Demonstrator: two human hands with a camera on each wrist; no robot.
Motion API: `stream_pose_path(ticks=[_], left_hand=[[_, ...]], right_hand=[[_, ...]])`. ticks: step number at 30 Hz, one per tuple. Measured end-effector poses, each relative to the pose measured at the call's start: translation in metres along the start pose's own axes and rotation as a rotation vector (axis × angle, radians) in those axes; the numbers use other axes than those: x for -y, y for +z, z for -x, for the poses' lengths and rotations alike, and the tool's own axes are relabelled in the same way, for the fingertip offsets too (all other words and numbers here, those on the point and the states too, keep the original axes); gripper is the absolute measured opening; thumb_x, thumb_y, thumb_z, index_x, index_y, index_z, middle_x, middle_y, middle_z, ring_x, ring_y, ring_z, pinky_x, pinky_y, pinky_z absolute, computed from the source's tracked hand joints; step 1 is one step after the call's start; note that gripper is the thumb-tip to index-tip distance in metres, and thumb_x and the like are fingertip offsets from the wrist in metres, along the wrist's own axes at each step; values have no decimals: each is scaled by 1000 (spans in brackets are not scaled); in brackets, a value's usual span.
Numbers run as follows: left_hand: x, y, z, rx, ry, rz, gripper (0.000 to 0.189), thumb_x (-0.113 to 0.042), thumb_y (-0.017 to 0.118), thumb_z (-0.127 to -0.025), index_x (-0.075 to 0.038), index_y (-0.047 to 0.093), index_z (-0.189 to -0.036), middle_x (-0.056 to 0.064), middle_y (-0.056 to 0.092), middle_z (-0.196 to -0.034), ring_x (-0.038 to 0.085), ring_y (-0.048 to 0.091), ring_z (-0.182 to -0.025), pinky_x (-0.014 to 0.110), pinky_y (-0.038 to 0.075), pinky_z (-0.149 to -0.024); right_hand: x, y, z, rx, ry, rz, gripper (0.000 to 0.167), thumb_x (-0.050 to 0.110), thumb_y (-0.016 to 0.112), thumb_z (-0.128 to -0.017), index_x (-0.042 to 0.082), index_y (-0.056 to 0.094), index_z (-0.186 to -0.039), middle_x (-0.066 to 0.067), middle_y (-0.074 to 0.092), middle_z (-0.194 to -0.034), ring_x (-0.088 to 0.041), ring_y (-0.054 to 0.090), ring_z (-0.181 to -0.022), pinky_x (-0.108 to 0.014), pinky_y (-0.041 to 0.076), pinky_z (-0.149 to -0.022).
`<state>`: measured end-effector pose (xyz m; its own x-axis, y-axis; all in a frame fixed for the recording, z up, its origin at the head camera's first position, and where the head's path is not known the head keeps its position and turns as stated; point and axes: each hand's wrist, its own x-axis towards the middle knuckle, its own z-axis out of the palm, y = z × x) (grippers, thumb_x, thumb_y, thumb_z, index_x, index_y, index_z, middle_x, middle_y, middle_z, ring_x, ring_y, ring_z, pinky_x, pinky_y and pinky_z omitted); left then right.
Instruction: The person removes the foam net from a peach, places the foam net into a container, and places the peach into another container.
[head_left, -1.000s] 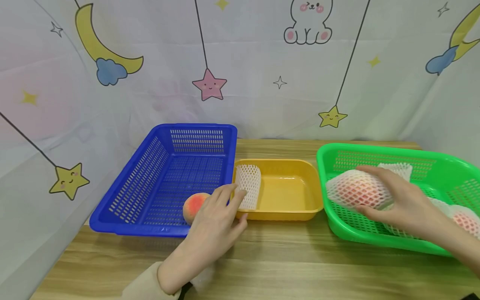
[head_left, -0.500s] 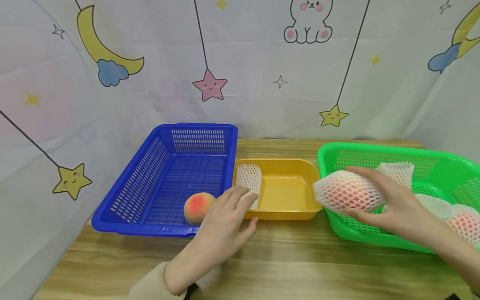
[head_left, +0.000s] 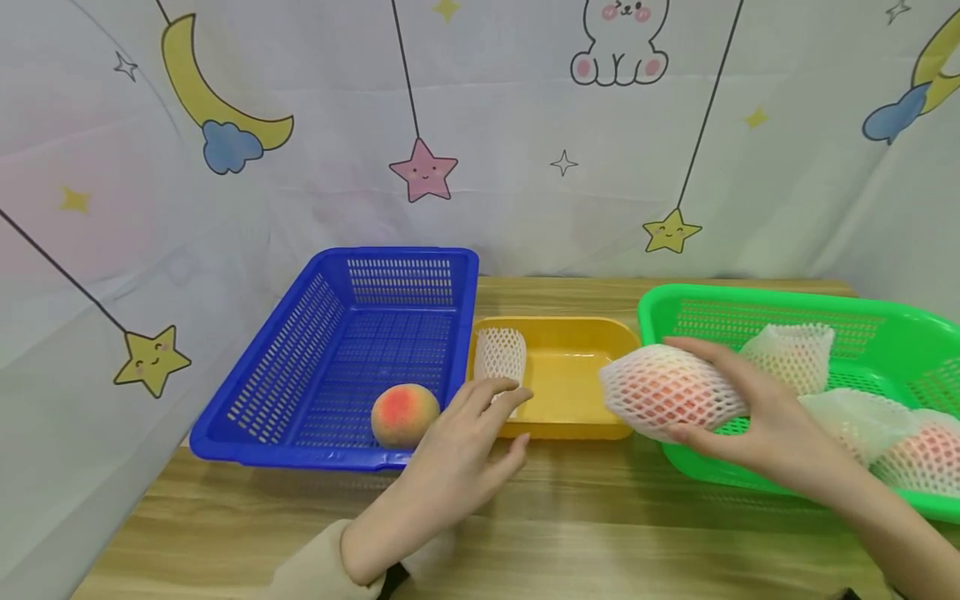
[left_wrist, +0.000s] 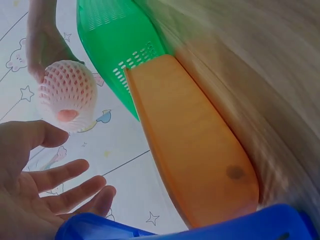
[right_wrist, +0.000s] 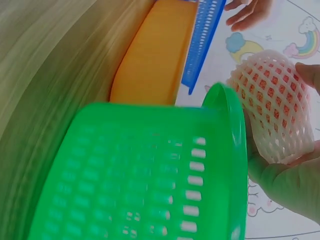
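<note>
My right hand (head_left: pixel 757 417) grips a peach in a white foam net (head_left: pixel 667 392), held above the left end of the green basket (head_left: pixel 750 298) and the yellow bin's right edge. In the right wrist view the netted peach (right_wrist: pixel 275 102) lies between thumb and fingers. My left hand (head_left: pixel 457 450) holds nothing; its fingers are loosely bent near the front of the yellow bin (head_left: pixel 573 392). Just left of it, a bare peach (head_left: pixel 405 415) sits in the blue basket (head_left: pixel 375 358). An empty foam net (head_left: pixel 501 354) lies at the yellow bin's left side, partly behind my left fingers.
Several more white-netted peaches, one at the right (head_left: pixel 926 454) and one further back (head_left: pixel 791 354), lie in the green basket. All three containers stand side by side on a wooden table (head_left: pixel 570 517). A printed curtain (head_left: pixel 525 225) hangs behind.
My right hand has carried the netted peach leftward from over the green basket toward the yellow bin. My left hand has shifted slightly right, showing more of the bare peach.
</note>
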<state>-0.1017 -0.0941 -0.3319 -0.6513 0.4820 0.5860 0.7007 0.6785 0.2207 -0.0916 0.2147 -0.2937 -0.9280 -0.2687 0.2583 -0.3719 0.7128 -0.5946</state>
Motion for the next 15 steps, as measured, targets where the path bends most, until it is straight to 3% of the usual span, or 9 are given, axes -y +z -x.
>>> stream_pose_path(ticks=[5, 12, 15], left_hand=[[-5, -1, -4, -5, -9, 125, 33, -17, 67, -85, -13, 63, -118, 0, 62, -114, 14, 58, -108, 29, 51, -93], [-12, 0, -10, -1, -40, 437, 23, -7, 63, -90, -9, 65, -113, 2, 64, -109, 13, 62, -99, 21, 53, -85], [-14, 1, -12, -24, -57, 524, 21, -3, 61, -90, -6, 66, -110, 4, 65, -106, 15, 64, -96, 20, 54, -84]], right_hand=[[6, 7, -2, 34, 0, -74, 82, 21, 79, -78, 36, 36, -145, -3, 52, -135, -2, 58, -95, -24, 52, -69], [11, 19, -2, 68, -4, -180, 79, 17, 76, -81, 34, 35, -146, 7, 47, -136, -6, 59, -97, -25, 53, -70], [11, 25, -3, 67, -37, -223, 80, 13, 76, -80, 31, 36, -146, 10, 47, -137, -5, 58, -100, -24, 53, -71]])
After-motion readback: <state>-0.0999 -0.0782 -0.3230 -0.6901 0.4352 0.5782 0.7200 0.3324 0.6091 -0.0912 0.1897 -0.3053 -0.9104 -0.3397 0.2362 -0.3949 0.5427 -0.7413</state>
